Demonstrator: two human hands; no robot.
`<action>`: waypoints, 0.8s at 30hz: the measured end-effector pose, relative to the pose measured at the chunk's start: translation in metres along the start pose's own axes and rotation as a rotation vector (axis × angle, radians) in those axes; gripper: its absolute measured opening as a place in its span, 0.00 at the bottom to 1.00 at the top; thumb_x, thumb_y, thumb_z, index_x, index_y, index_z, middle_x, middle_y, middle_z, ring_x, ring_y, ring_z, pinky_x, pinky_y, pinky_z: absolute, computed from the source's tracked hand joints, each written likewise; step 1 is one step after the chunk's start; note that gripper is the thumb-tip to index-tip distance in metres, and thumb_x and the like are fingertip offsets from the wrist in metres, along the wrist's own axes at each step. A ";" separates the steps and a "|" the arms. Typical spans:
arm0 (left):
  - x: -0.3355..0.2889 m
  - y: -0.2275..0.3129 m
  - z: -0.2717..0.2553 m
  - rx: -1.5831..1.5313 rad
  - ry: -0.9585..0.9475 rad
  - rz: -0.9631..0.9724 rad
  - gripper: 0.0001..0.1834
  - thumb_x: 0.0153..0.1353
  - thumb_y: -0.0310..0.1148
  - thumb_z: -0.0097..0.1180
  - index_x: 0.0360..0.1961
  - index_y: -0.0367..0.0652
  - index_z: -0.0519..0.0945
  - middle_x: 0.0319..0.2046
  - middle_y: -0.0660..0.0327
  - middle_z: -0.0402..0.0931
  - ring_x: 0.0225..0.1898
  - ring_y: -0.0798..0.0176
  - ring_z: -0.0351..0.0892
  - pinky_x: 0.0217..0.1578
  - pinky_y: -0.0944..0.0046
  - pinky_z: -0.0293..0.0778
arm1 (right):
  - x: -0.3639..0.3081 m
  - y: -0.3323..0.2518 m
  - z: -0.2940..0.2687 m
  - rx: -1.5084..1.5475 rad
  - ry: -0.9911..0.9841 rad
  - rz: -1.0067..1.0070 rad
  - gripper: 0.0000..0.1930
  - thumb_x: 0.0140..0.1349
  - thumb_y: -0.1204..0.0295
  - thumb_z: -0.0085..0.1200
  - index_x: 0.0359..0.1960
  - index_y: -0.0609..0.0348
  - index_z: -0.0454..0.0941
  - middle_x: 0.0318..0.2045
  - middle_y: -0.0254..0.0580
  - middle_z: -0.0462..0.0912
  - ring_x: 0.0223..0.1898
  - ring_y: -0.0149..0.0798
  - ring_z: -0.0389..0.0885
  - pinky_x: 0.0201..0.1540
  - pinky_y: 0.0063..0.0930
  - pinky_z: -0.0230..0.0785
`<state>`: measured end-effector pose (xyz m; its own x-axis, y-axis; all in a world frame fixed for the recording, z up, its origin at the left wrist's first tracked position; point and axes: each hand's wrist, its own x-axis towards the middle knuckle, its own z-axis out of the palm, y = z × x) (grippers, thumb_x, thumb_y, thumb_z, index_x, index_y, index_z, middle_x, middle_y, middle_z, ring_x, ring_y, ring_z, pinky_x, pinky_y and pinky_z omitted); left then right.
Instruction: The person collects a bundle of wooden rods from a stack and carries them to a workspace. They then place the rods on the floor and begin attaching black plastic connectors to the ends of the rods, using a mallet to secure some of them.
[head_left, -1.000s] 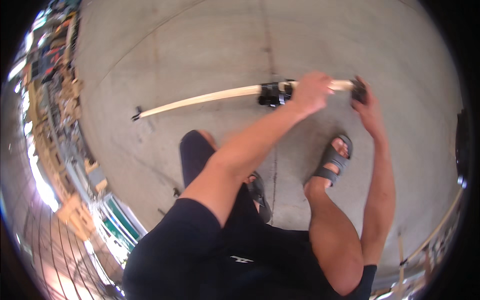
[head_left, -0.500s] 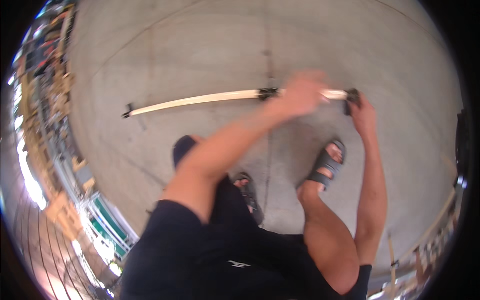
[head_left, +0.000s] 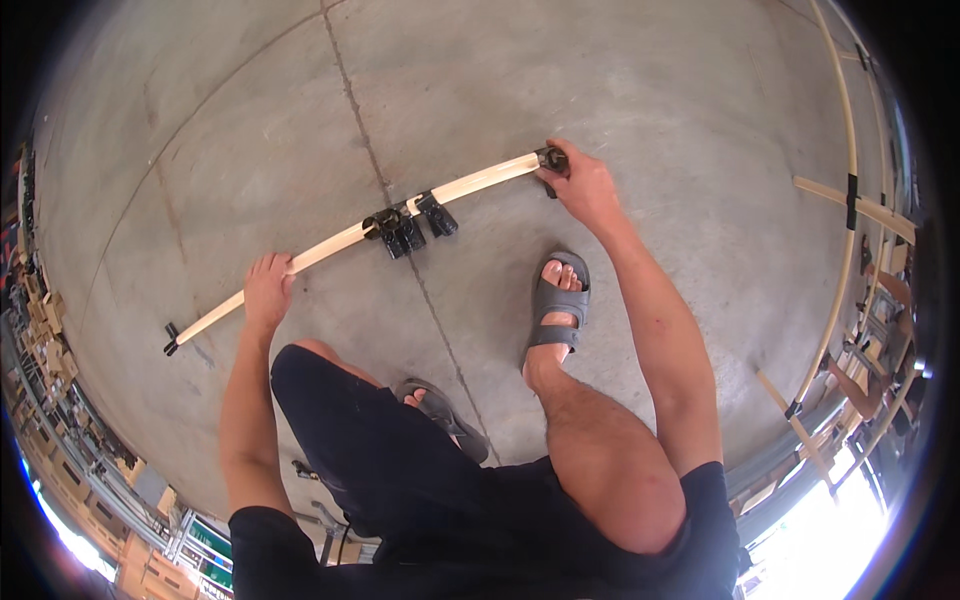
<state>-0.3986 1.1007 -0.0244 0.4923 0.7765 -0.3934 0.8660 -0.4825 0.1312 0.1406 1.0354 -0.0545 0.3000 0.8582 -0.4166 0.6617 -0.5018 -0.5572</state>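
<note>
A long cream-coloured pole (head_left: 480,181) lies slantwise in front of me, low over or on the floor; I cannot tell whether it touches. My left hand (head_left: 268,290) is closed round its left part, knuckles up. At the far right end, my right hand (head_left: 590,190) grips a black pipe connector (head_left: 552,158), with the thumb underneath. Several black connectors (head_left: 400,235) cluster around the pole's middle, and a separate one (head_left: 437,215) sits just right of them. The left tip carries a small black fitting (head_left: 172,340).
My sandalled feet (head_left: 560,310) stand on the concrete floor (head_left: 480,80) just this side of the pole. On the right is a frame of similar poles (head_left: 850,120) with black joints. Shelving and cardboard boxes (head_left: 70,470) line the left edge.
My left hand has moved from near the pole's right end to its left part. My right hand stays at the right-end connector. The view has turned, and the middle connectors now show separately.
</note>
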 end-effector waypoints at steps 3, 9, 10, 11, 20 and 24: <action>-0.001 -0.009 0.005 -0.007 -0.019 -0.012 0.20 0.56 0.28 0.63 0.50 0.44 0.74 0.47 0.55 0.75 0.50 0.46 0.75 0.50 0.50 0.71 | 0.001 -0.008 0.002 -0.035 0.053 0.016 0.25 0.59 0.60 0.66 0.57 0.51 0.78 0.37 0.51 0.87 0.40 0.52 0.86 0.44 0.41 0.77; 0.022 -0.023 -0.005 -0.014 0.031 -0.027 0.18 0.58 0.25 0.58 0.50 0.42 0.72 0.46 0.51 0.75 0.47 0.42 0.77 0.46 0.49 0.74 | 0.028 -0.010 -0.001 -0.024 0.110 -0.002 0.24 0.60 0.59 0.64 0.56 0.51 0.79 0.40 0.52 0.86 0.44 0.53 0.85 0.46 0.42 0.76; 0.036 -0.028 -0.017 -0.006 0.075 -0.014 0.17 0.59 0.24 0.57 0.50 0.42 0.72 0.45 0.51 0.75 0.46 0.42 0.77 0.46 0.48 0.74 | 0.039 -0.019 -0.007 -0.027 0.100 0.013 0.23 0.60 0.58 0.63 0.56 0.50 0.79 0.41 0.51 0.86 0.45 0.54 0.84 0.47 0.43 0.76; 0.048 -0.033 -0.030 0.008 0.123 -0.001 0.17 0.59 0.24 0.56 0.50 0.42 0.71 0.45 0.51 0.75 0.46 0.42 0.77 0.45 0.48 0.74 | 0.053 -0.033 -0.013 -0.023 0.094 0.027 0.23 0.61 0.57 0.62 0.56 0.49 0.79 0.42 0.50 0.86 0.46 0.54 0.84 0.47 0.44 0.76; 0.150 -0.049 -0.054 0.119 0.268 -0.003 0.16 0.62 0.22 0.53 0.51 0.43 0.72 0.47 0.53 0.75 0.49 0.43 0.75 0.46 0.47 0.74 | 0.155 -0.073 -0.048 0.093 0.169 -0.046 0.24 0.64 0.58 0.57 0.61 0.49 0.76 0.46 0.48 0.86 0.50 0.53 0.82 0.51 0.44 0.75; 0.155 -0.042 -0.052 0.170 0.251 -0.124 0.17 0.60 0.23 0.54 0.51 0.47 0.72 0.46 0.56 0.76 0.50 0.45 0.76 0.47 0.49 0.74 | 0.155 -0.074 -0.046 0.200 0.151 -0.107 0.26 0.64 0.59 0.57 0.62 0.54 0.74 0.46 0.51 0.85 0.50 0.53 0.83 0.53 0.43 0.75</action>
<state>-0.3537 1.2625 -0.0439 0.4086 0.8990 -0.1579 0.9040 -0.4224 -0.0658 0.1702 1.2107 -0.0447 0.3446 0.9065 -0.2440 0.5505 -0.4057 -0.7296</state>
